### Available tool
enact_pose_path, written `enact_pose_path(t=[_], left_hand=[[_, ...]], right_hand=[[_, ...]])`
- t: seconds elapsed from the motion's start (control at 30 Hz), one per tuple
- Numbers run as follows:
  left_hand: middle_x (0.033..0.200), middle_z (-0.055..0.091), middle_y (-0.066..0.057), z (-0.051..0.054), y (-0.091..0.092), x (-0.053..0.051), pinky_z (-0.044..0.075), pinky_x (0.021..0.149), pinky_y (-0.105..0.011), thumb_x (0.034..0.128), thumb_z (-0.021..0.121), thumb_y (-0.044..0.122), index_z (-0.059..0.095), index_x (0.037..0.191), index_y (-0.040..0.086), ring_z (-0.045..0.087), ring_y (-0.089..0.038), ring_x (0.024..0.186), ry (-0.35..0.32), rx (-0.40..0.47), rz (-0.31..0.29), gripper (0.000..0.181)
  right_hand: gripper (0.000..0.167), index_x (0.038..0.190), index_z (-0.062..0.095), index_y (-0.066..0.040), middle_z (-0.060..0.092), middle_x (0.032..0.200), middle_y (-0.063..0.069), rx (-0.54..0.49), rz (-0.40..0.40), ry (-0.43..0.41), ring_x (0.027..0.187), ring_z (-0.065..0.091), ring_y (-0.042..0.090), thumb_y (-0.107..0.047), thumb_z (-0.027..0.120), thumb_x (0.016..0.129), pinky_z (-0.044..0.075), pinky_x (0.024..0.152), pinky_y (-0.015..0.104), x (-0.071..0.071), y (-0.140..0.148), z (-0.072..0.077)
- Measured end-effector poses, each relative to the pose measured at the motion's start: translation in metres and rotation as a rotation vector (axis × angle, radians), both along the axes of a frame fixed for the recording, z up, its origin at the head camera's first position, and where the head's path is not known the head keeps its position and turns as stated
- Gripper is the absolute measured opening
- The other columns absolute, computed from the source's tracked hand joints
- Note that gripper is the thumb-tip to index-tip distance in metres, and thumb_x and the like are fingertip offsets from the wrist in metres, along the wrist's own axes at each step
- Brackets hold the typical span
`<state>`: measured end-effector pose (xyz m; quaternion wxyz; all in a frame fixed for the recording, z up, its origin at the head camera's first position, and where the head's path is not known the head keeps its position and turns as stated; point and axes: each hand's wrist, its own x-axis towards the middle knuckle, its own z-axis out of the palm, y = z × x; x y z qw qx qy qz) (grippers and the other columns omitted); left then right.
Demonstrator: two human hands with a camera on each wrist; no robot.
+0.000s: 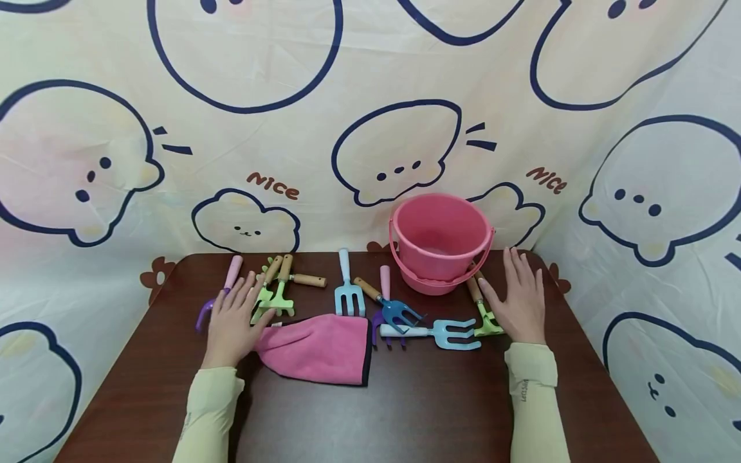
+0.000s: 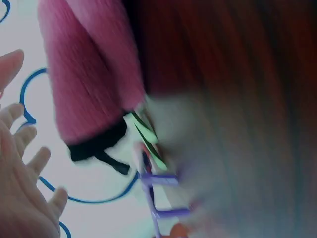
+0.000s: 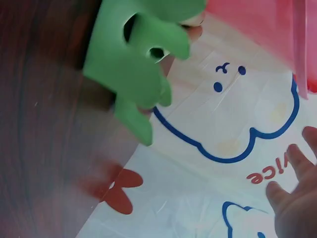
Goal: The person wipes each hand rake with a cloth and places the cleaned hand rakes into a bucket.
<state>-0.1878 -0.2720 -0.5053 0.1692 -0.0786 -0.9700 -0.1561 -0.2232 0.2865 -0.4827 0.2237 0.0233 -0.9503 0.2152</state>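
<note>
My left hand (image 1: 234, 321) is spread with straight fingers at the left of the table, beside a pink fleecy cloth item with black trim (image 1: 318, 350). Green garden tools with wooden handles (image 1: 282, 299) and a purple hand rake (image 1: 231, 273) lie near its fingertips. In the left wrist view, the left hand (image 2: 25, 183) holds nothing. My right hand (image 1: 521, 302), likewise spread, is just right of a green garden tool (image 1: 486, 321) with a wooden handle, partly behind the bucket. The right wrist view shows green metal prongs (image 3: 133, 69) and the right hand's fingers (image 3: 297, 158) apart from them.
A pink bucket (image 1: 442, 231) with its handle down stands at the back right. Light blue garden forks (image 1: 350, 297) (image 1: 454, 334), a darker blue rake (image 1: 399, 310) and a purple rake with a pink handle (image 1: 385, 281) lie mid-table. A patterned curtain (image 1: 312, 148) surrounds the brown table (image 1: 428, 405).
</note>
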Motion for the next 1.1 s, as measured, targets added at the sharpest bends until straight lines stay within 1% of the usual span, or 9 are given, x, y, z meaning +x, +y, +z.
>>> enact_pose_path(t=[0.13,0.23,0.33,0.47,0.57,0.67,0.9,1.0,1.1], left_hand=[[0.125,0.068,-0.016,0.002,0.014,-0.001,0.047,0.099,-0.059,0.0909,0.080,0.032,0.067,0.130,0.008,0.061,-0.038,0.116,0.027,0.052,-0.143,0.048],[0.103,0.072,-0.006,0.004,0.025,0.000,0.054,0.084,-0.051,0.0883,0.082,0.037,0.074,0.111,0.012,0.067,-0.027,0.095,-0.061,0.078,-0.224,0.035],[0.105,0.072,0.000,0.003,0.035,0.002,0.055,0.083,-0.046,0.0883,0.081,0.046,0.074,0.114,0.017,0.068,-0.020,0.093,-0.198,0.076,-0.255,0.039],[0.110,0.072,-0.002,0.000,0.044,0.003,0.055,0.087,-0.047,0.0888,0.080,0.046,0.072,0.123,0.014,0.067,-0.021,0.098,-0.296,0.049,-0.255,0.047],[0.105,0.071,-0.002,-0.002,0.048,0.002,0.055,0.084,-0.045,0.0892,0.080,0.042,0.072,0.120,0.012,0.066,-0.020,0.093,-0.318,0.035,-0.262,0.044],[0.102,0.067,-0.001,-0.004,0.051,0.003,0.054,0.082,-0.043,0.0888,0.081,0.040,0.071,0.113,0.013,0.064,-0.018,0.089,-0.323,0.040,-0.260,0.037],[0.097,0.060,0.000,-0.005,0.051,0.004,0.049,0.075,-0.039,0.0897,0.081,0.037,0.064,0.100,0.017,0.058,-0.015,0.081,-0.292,0.050,-0.245,0.027],[0.083,0.054,0.004,-0.005,0.052,0.003,0.042,0.069,-0.034,0.0923,0.078,0.030,0.061,0.093,0.019,0.050,-0.012,0.073,-0.247,0.027,-0.285,0.020],[0.087,0.058,0.002,-0.004,0.053,0.003,0.045,0.073,-0.039,0.0950,0.075,0.024,0.060,0.092,0.019,0.055,-0.017,0.079,-0.181,0.016,-0.308,0.016]], right_hand=[[0.080,0.163,0.032,-0.018,0.039,0.163,0.016,-0.051,-0.021,0.129,0.149,0.035,0.039,-0.056,0.060,0.097,0.022,0.123,0.063,-0.001,-0.011,0.001],[0.059,0.141,0.056,-0.009,0.060,0.135,0.020,-0.092,-0.027,0.251,0.121,0.054,0.039,-0.045,0.067,0.096,0.043,0.105,0.060,-0.001,-0.019,0.002],[0.030,0.107,0.070,-0.006,0.069,0.097,0.014,-0.094,0.020,0.269,0.084,0.060,0.032,-0.033,0.071,0.095,0.051,0.075,0.049,0.001,-0.027,0.001],[0.016,0.092,0.078,-0.012,0.066,0.069,0.002,-0.064,0.164,-0.014,0.060,0.053,0.019,-0.028,0.074,0.095,0.044,0.057,0.035,0.004,-0.037,-0.002],[0.014,0.098,0.080,-0.016,0.070,0.075,-0.003,-0.061,0.254,-0.286,0.066,0.058,0.015,-0.029,0.078,0.093,0.051,0.063,0.033,0.006,-0.048,-0.008],[0.020,0.102,0.079,-0.020,0.075,0.090,-0.006,-0.061,0.312,-0.451,0.081,0.065,0.014,-0.032,0.085,0.087,0.058,0.076,0.038,0.006,-0.066,-0.015],[0.038,0.100,0.077,-0.018,0.068,0.078,-0.011,0.037,0.382,-0.533,0.075,0.059,0.010,-0.034,0.097,0.071,0.052,0.075,0.038,0.006,-0.106,-0.022],[0.032,0.096,0.078,-0.018,0.065,0.074,-0.011,0.068,0.390,-0.526,0.070,0.056,0.009,-0.027,0.097,0.071,0.050,0.071,0.036,0.006,-0.112,-0.023],[0.023,0.089,0.079,-0.021,0.066,0.076,-0.011,0.084,0.403,-0.529,0.072,0.055,0.009,-0.024,0.095,0.074,0.050,0.071,0.035,0.006,-0.110,-0.022]])
